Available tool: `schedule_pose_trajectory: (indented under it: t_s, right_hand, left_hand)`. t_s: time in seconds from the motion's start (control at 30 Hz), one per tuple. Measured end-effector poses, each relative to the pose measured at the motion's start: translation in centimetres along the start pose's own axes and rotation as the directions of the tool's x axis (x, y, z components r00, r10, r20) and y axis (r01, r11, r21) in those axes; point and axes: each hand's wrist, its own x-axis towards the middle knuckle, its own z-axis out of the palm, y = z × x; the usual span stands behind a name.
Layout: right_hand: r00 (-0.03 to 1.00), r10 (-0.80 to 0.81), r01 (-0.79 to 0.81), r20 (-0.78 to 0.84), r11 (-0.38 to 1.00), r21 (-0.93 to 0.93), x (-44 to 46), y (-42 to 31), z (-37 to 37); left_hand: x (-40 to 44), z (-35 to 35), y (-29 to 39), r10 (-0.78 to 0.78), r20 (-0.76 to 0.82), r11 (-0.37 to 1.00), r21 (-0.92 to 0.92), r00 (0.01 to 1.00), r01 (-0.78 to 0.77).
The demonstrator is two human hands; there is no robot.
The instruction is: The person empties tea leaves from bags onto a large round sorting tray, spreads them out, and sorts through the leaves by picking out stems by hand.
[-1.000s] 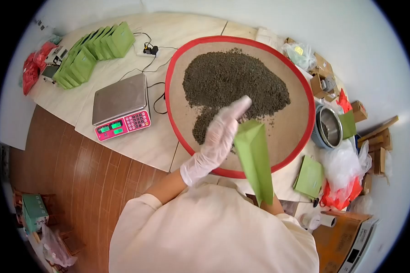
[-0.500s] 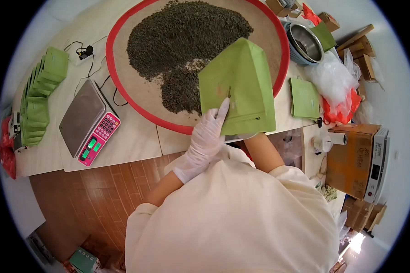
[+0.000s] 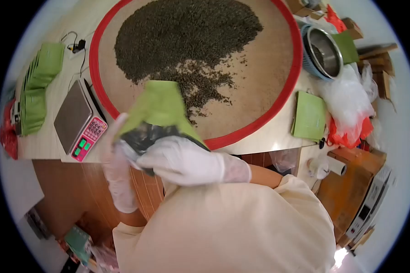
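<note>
Now the green pouch (image 3: pixel 161 102) has swung centre-left, mouth exposed — right hand (image 3: pixel 182 160) gripping its rim; left hand (image 3: pixel 114 159) blurred, grip unclear.

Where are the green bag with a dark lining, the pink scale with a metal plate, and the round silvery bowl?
Green bag with a dark lining (image 3: pixel 164 107): head view, on the green outer wall.
Pink scale (image 3: pixel 74 119): head view, on the metal plate.
Round silvery bowl (image 3: pixel 331 52): head view, on the inner wall.
</note>
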Motion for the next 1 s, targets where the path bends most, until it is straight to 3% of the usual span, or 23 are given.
schedule_pose_trajectory:
  t_s: [0.03,0.07,0.1,0.13,0.17,0.23,0.3,0.37,0.4,0.43,0.47,0.53,0.57,0.6,0.63,0.67,0.7,0.77,0.87,0.97,1.0]
  right_hand:
    - [0.977,-0.078,0.079,-0.198,0.997,-0.006,0.0,-0.7,-1.5]
    - [0.972,-0.1,0.065,-0.214,0.984,-0.165,-0.3,-0.1,-4.2]
    - [0.976,0.018,-0.064,-0.216,0.975,-0.211,-0.4,1.0,-7.5]
    - [0.889,-0.082,-0.112,-0.451,0.915,-0.388,-2.2,4.9,-8.9]
    - [0.787,0.062,-0.287,-0.614,0.917,-0.275,-4.1,8.7,-10.4]
    - [0.696,0.117,-0.571,-0.709,0.688,-0.448,-7.7,17.2,-14.3]
    - [0.674,0.011,-0.718,-0.739,0.243,-0.652,-13.5,27.1,-16.5]
    - [0.651,0.149,-0.758,-0.744,0.081,-0.647,-14.8,30.9,-16.4]
    - [0.665,0.243,-0.741,-0.706,0.102,-0.663,-14.5,32.1,-16.0]
    - [0.717,0.228,-0.696,-0.658,0.179,-0.696,-13.5,33.0,-14.9]
    - [0.699,0.302,-0.715,-0.648,0.304,-0.63,-11.5,33.0,-13.4]
    - [0.754,0.241,-0.652,-0.611,0.388,-0.652,-9.1,33.6,-8.7]
    - [0.738,0.309,-0.669,-0.601,0.453,-0.589,-7.9,33.8,-6.7]
    - [0.771,0.257,-0.623,-0.582,0.495,-0.606,-6.3,33.3,-4.9]
    - [0.809,0.314,-0.578,-0.498,0.584,-0.57,-4.6,32.5,-3.9]
    - [0.876,0.201,-0.457,-0.439,0.64,-0.618,-3.5,32.3,-2.2]
    - [0.906,0.285,-0.418,-0.312,0.711,-0.565,-2.3,31.1,-1.3]
    - [0.962,0.18,-0.251,-0.207,0.88,-0.403,-2.3,30.9,1.5]
    - [0.967,0.206,-0.245,-0.147,0.908,-0.341,-1.4,30.6,0.3]
    - [0.938,0.19,-0.32,-0.289,0.794,-0.517,-0.9,33.8,-1.5]
    - [0.949,0.192,-0.3,-0.249,0.788,-0.537,-0.4,35.0,-1.4]
  left_hand:
    - [0.1,-0.6,0.5,-0.038,-0.121,0.999,-0.017,0.992,0.037]
    - [0.2,-1.3,1.0,-0.074,-0.234,0.997,-0.036,0.97,0.067]
    - [0.2,-2.0,0.7,-0.107,-0.342,0.994,-0.058,0.934,0.093]
    - [-0.2,-3.2,-0.4,-0.26,-0.525,0.965,-0.126,0.81,0.228]
    - [-1.1,-5.3,-1.7,-0.389,-0.676,0.917,-0.216,0.626,0.337]
    - [-5.9,-12.1,-5.9,-0.14,-0.695,0.946,0.117,0.705,0.302]
    - [-7.5,-12.2,-4.3,-0.101,-0.776,0.911,0.18,0.623,0.372]
    - [-9.2,-12.1,-3.8,-0.129,-0.816,0.894,0.151,0.563,0.423]
    - [-9.9,-12.0,-3.9,-0.135,-0.832,0.888,0.14,0.539,0.439]
    - [-10.3,-12.0,-4.1,-0.142,-0.838,0.884,0.132,0.526,0.449]
    - [-10.6,-11.8,-4.3,-0.149,-0.842,0.877,0.129,0.518,0.462]
    - [-11.1,-11.7,-5.0,-0.167,-0.849,0.871,0.111,0.501,0.478]
    - [-11.2,-11.7,-5.4,-0.174,-0.854,0.868,0.102,0.491,0.486]
    - [-11.3,-11.7,-5.6,-0.181,-0.855,0.866,0.096,0.485,0.491]
    - [-11.2,-11.5,-5.8,-0.186,-0.857,0.864,0.09,0.48,0.496]
    - [-11.1,-11.5,-6.1,-0.189,-0.857,0.86,0.09,0.479,0.502]
    - [-11.3,-11.7,-6.3,-0.195,-0.859,0.858,0.084,0.474,0.506]
    - [-11.2,-11.6,-6.7,-0.202,-0.855,0.855,0.083,0.477,0.511]
    - [-11.3,-11.8,-6.9,-0.209,-0.855,0.852,0.08,0.476,0.518]
    - [-11.7,-12.2,-7.1,-0.211,-0.856,0.849,0.079,0.473,0.522]
    - [-11.7,-12.3,-7.2,-0.216,-0.854,0.849,0.074,0.472,0.523]
